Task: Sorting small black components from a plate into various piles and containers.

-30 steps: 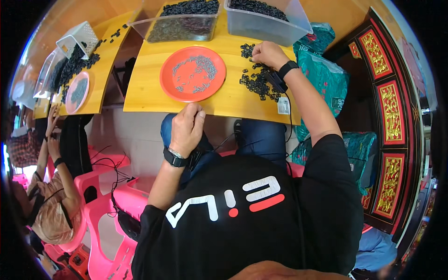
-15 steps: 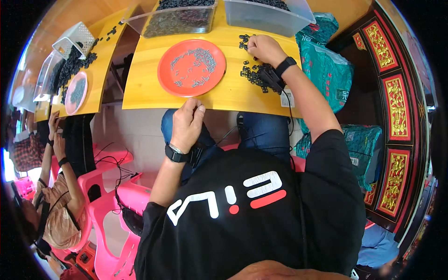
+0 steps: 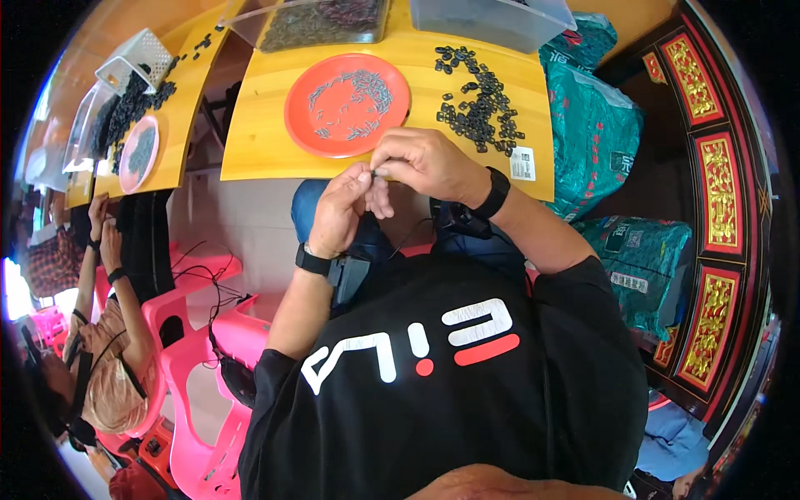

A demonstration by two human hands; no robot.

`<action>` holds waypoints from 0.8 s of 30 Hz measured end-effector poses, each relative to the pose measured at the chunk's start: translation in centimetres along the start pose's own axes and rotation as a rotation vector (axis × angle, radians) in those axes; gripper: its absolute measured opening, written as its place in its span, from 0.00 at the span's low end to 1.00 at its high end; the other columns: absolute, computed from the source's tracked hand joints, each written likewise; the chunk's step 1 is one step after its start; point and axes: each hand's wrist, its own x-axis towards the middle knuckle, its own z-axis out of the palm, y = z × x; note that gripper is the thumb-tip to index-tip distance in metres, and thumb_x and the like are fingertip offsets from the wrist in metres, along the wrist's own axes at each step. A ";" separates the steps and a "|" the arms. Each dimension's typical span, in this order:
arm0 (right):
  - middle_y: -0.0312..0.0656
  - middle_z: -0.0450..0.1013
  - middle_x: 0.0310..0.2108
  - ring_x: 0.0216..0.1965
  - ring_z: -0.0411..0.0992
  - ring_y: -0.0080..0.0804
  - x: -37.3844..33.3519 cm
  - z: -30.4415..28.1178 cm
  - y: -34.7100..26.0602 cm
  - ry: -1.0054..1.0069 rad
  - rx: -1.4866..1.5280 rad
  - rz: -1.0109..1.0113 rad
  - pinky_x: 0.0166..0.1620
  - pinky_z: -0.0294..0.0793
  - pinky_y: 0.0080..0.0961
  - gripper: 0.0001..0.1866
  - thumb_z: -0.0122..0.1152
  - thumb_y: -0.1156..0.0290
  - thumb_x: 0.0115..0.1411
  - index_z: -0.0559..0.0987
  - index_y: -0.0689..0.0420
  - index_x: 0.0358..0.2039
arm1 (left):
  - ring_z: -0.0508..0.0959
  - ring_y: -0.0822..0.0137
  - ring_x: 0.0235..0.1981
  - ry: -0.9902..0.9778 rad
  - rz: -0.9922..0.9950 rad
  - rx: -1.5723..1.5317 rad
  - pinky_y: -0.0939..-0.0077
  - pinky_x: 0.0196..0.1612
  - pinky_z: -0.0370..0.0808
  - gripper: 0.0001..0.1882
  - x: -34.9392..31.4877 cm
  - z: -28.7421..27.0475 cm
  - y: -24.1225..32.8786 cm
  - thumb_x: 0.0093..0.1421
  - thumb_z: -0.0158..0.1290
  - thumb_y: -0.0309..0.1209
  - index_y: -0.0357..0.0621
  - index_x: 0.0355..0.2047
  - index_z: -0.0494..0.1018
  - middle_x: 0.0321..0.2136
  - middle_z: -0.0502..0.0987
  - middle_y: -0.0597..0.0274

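Above my lap, just off the front edge of the yellow table [image 3: 267, 158], my two hands meet at the fingertips. My left hand [image 3: 343, 208] pinches with thumb and forefinger, its other fingers loosely curled. Against it, my right hand [image 3: 427, 160] is closed in a pinch too. Whatever is between the fingertips is too small to make out. Just beyond my hands lies a round red plate [image 3: 302, 127] with many small grey metal pins [image 3: 367, 87] scattered in it. To its right, many small black plastic pieces [image 3: 482, 108] are spread in a loose pile.
Two clear plastic bins, one left [image 3: 325, 29] and one right [image 3: 483, 25], stand at the table's far side. Teal sacks [image 3: 593, 137] crowd the right. On the left, a co-worker's hands [image 3: 102, 223] are near another table with a pink plate [image 3: 127, 177] and white basket [image 3: 133, 67].
My right hand has come from the black pieces back to my left hand, and their fingertips now meet. My left hand has risen slightly and turned toward it. The view has shifted a little.
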 end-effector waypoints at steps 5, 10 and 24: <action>0.40 0.71 0.27 0.30 0.71 0.34 -0.2 0.0 0.0 -0.011 0.059 -0.042 0.34 0.70 0.24 0.04 0.58 0.78 0.50 0.75 0.60 0.29 | 0.74 0.64 0.24 -0.172 0.009 -0.193 0.77 0.29 0.71 0.11 0.3 -0.4 -0.5 0.62 0.43 0.34 0.37 0.36 0.65 0.23 0.71 0.58; 0.38 0.71 0.28 0.31 0.71 0.29 -0.5 -0.1 -0.4 -0.036 0.182 -0.045 0.34 0.69 0.22 0.04 0.59 0.78 0.50 0.76 0.60 0.28 | 0.73 0.63 0.23 -0.232 -0.079 -0.402 0.75 0.29 0.71 0.11 0.4 0.2 -0.6 0.60 0.46 0.33 0.37 0.36 0.65 0.23 0.70 0.57; 0.44 0.72 0.21 0.22 0.71 0.36 -1.1 1.1 -0.2 0.026 -0.112 0.222 0.28 0.68 0.26 0.06 0.58 0.70 0.48 0.75 0.60 0.24 | 0.71 0.74 0.21 0.188 0.060 0.251 0.82 0.27 0.68 0.04 -0.1 0.2 -0.2 0.59 0.47 0.27 0.40 0.29 0.65 0.20 0.70 0.64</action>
